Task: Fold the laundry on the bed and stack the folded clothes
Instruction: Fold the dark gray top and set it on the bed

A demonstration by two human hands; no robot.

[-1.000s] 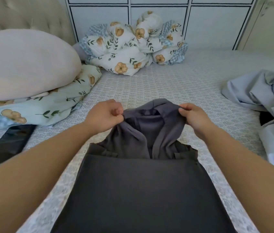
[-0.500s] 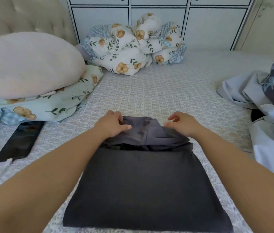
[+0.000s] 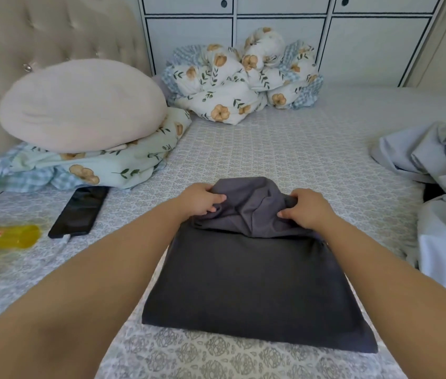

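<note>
Nearby, phone [image 3: 78,212] left, unfolded clothes [image 3: 440,187] right.

dark grey garment [image 3: 254,285] | folded flat on bed [image 3: 284,160] (far end bunched up)

hood [image 3: 249,203] lowered onto folded hoodie [image 3: 252,283], hands now gripping its sides

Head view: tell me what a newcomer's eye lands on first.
The folded dark grey garment on the patterned bed sheet, centre foreground, with the left hand and right hand gripping its bunched far end. Then the crumpled floral duvet at the far edge.
</note>
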